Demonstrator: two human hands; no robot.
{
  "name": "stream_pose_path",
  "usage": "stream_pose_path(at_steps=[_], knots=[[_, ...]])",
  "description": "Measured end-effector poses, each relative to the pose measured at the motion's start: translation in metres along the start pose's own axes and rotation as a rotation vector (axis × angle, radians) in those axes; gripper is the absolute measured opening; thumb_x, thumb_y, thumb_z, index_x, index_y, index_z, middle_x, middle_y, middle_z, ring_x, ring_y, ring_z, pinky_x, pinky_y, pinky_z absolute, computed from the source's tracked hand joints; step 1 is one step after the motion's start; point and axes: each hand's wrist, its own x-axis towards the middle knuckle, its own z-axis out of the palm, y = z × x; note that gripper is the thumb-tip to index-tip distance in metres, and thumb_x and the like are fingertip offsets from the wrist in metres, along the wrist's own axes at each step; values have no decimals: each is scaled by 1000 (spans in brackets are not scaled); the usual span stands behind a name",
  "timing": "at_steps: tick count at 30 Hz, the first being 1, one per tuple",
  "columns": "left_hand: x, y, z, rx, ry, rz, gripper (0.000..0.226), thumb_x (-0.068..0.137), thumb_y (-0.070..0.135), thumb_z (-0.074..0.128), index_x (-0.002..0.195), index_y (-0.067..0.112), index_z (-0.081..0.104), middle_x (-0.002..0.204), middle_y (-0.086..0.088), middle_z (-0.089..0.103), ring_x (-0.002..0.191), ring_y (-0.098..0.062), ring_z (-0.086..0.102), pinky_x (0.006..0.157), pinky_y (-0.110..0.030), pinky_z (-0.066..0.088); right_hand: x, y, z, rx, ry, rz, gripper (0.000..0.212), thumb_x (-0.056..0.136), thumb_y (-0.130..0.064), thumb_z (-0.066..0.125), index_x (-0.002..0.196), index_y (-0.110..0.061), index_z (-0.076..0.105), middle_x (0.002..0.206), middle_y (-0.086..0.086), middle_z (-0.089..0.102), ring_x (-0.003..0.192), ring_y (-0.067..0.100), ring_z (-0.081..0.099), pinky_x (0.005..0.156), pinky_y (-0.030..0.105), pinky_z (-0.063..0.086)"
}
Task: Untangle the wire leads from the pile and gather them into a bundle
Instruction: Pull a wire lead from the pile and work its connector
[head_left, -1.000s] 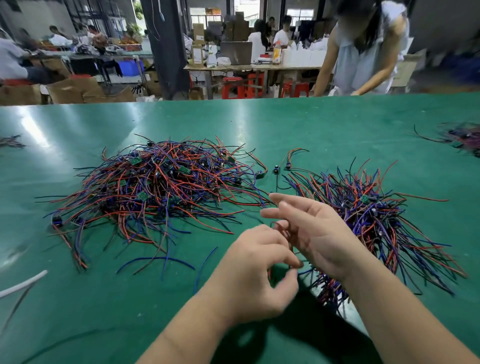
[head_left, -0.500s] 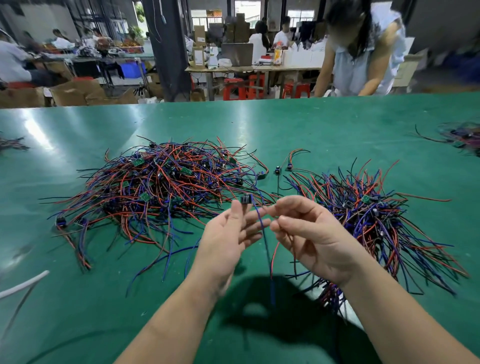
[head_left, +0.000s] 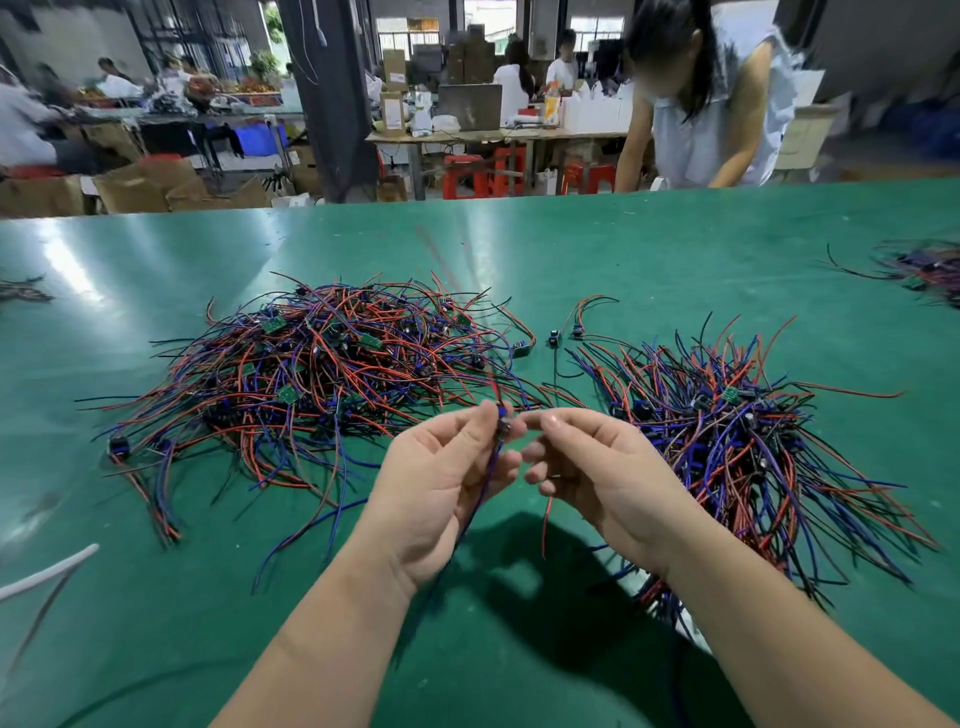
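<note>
A tangled pile of red, blue and black wire leads (head_left: 322, 374) with small green boards lies left of centre on the green table (head_left: 571, 244). A second heap of leads (head_left: 743, 441), fanned out more evenly, lies to the right. My left hand (head_left: 441, 483) pinches one wire lead (head_left: 501, 423) at its small dark part, raised above the table; its blue wire hangs down past the palm. My right hand (head_left: 597, 473) faces it with the fingertips next to that part, and a red wire (head_left: 545, 519) dangles from under its fingers.
Two loose leads (head_left: 566, 332) lie between the heaps. A further clump of wires (head_left: 924, 267) sits at the far right, and a white cable (head_left: 47, 571) at the left edge. A person (head_left: 711, 98) leans over the table's far side.
My left hand rose from a closed fist near the table and lifted a single lead up between both hands. The right hand's fingers closed in on the lead's red wire.
</note>
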Motion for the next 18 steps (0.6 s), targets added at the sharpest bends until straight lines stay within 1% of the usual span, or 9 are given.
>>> stream_pose_path(at_steps=[2,4,7,9,10,12,15,16,18], knots=[[-3,-3,0,79,-89,-75,22,75,24,61,74,8,76,74,-7,72,49,-7,60,55,-17,53,0,1,0,48,-12,-11,25,74,-27,64,87,-8,74,74,6,64,55,9,52,52,17,43],[-5,-5,1,122,-142,-122,23,77,24,61,76,7,76,74,-9,72,47,-7,58,52,-17,52,-1,0,0,25,-51,-14,21,69,-26,68,80,-10,77,72,4,66,56,8,51,52,16,40],[-5,-5,0,191,-172,-158,23,76,26,62,75,7,75,73,-9,71,45,-8,57,50,-19,52,-1,-2,-5,28,-50,-8,13,62,-21,72,69,-11,74,67,7,66,60,16,54,60,24,40],[-6,-3,0,220,-198,-164,22,74,26,63,72,7,76,71,-9,71,47,-9,60,53,-20,53,-2,-7,-6,47,-17,-3,8,59,-17,73,62,-11,71,63,7,63,56,16,51,57,22,42],[-6,-2,0,228,-208,-165,22,72,26,63,71,8,76,70,-9,71,46,-9,60,54,-22,54,-2,-10,-7,63,20,-2,7,59,-15,73,61,-10,69,61,6,61,53,14,50,52,19,43],[-7,0,1,246,-229,-167,23,68,28,65,70,9,76,66,-10,70,44,-10,59,56,-24,56,-1,-19,-9,103,132,-3,12,58,-12,72,65,-7,64,56,4,59,45,10,51,46,16,44],[-9,0,1,303,-297,-186,18,74,25,69,72,8,76,67,-12,70,50,-13,63,54,-21,54,1,-32,-18,184,306,-25,13,62,-10,70,71,-6,62,52,2,58,41,8,52,37,13,41],[-11,0,1,331,-324,-197,16,79,23,71,74,10,76,68,-12,70,51,-15,64,54,-21,53,1,-36,-23,227,360,-44,13,62,-9,70,72,-7,61,50,1,58,41,8,52,37,13,40],[-12,-2,1,358,-361,-215,15,80,24,67,72,14,75,67,-13,69,53,-19,64,55,-22,52,4,-40,-31,314,454,-103,14,62,-9,70,72,-11,60,51,-1,58,43,7,52,43,15,43]])
